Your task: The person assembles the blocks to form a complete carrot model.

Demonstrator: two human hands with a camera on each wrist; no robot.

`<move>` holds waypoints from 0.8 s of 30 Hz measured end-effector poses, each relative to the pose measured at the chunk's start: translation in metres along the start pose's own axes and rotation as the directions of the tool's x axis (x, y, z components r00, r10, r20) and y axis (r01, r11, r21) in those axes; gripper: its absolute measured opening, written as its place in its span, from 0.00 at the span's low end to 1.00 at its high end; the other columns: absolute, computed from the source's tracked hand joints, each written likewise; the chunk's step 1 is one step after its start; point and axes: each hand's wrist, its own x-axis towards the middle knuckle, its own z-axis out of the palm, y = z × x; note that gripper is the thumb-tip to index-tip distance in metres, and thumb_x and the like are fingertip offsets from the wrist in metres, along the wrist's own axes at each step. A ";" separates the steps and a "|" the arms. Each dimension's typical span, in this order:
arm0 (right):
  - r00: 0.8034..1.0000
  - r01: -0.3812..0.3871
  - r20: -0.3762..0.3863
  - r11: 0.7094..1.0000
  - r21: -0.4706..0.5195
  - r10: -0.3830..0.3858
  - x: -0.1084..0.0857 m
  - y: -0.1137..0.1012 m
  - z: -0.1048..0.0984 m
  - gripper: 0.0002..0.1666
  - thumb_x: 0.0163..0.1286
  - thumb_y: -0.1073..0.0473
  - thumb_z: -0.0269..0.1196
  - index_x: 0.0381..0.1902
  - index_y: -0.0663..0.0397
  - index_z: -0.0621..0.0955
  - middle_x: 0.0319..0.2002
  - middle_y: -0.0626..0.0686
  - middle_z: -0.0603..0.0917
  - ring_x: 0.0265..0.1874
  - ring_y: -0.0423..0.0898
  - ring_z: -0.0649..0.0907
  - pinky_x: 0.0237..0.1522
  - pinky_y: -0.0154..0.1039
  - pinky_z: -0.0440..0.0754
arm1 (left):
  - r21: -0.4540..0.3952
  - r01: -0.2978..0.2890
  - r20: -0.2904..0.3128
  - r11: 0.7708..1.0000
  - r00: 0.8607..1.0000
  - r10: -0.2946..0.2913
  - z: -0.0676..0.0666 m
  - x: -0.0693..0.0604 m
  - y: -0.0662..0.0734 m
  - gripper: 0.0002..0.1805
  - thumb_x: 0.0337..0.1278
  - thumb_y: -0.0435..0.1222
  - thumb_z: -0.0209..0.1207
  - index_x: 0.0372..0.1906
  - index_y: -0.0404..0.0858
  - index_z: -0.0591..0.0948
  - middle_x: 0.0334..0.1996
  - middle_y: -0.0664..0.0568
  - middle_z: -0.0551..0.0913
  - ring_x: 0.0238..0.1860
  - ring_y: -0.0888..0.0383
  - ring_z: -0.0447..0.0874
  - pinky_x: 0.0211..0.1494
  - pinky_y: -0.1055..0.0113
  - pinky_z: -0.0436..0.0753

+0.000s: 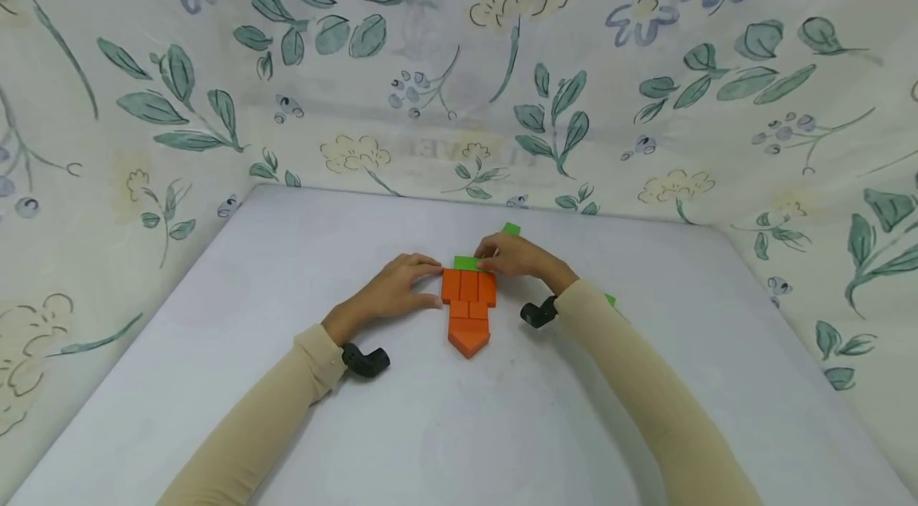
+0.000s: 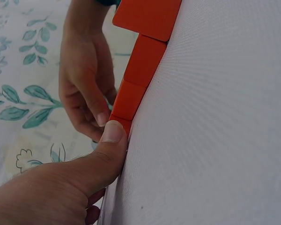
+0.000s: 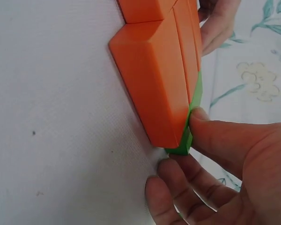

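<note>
Several orange blocks [image 1: 469,310] lie fitted together flat on the table, with a pointed block [image 1: 469,337] at the near end. Across their far end lies a green block [image 1: 465,262]. My right hand [image 1: 519,257] pinches this green block at its right end; in the right wrist view the thumb [image 3: 201,115] presses its edge beside an orange block [image 3: 154,84]. My left hand [image 1: 394,289] rests at the left side of the orange blocks, fingers extended. In the left wrist view its thumb [image 2: 113,133] touches the end of an orange block [image 2: 130,101].
Another green block [image 1: 511,228] shows just beyond the right hand. A further green piece [image 1: 610,300] is mostly hidden behind the right sleeve [image 1: 624,347]. The white table [image 1: 402,434] is bordered by a flowered cloth [image 1: 445,123]. Black devices [image 1: 367,362] are worn on both wrists.
</note>
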 end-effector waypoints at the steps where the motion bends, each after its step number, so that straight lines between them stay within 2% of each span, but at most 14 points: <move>1: 1.000 0.001 0.001 1.000 0.000 -0.001 0.000 0.000 0.000 0.16 0.75 0.55 0.60 0.56 0.55 0.82 0.54 0.56 0.82 0.51 0.50 0.79 0.56 0.43 0.81 | -0.001 0.001 -0.001 1.000 1.000 -0.001 0.000 0.000 0.000 0.37 0.56 0.54 0.68 0.67 0.40 0.77 0.67 0.48 0.74 0.70 0.47 0.67 0.73 0.46 0.67; 24: 0.999 0.031 -0.013 0.999 0.008 -0.031 0.001 0.004 0.004 0.18 0.75 0.56 0.59 0.58 0.57 0.81 0.54 0.57 0.83 0.52 0.51 0.79 0.60 0.44 0.79 | -0.007 0.010 0.005 1.000 1.000 -0.010 -0.001 -0.001 0.001 0.36 0.57 0.53 0.68 0.67 0.40 0.76 0.68 0.48 0.74 0.70 0.46 0.66 0.73 0.45 0.67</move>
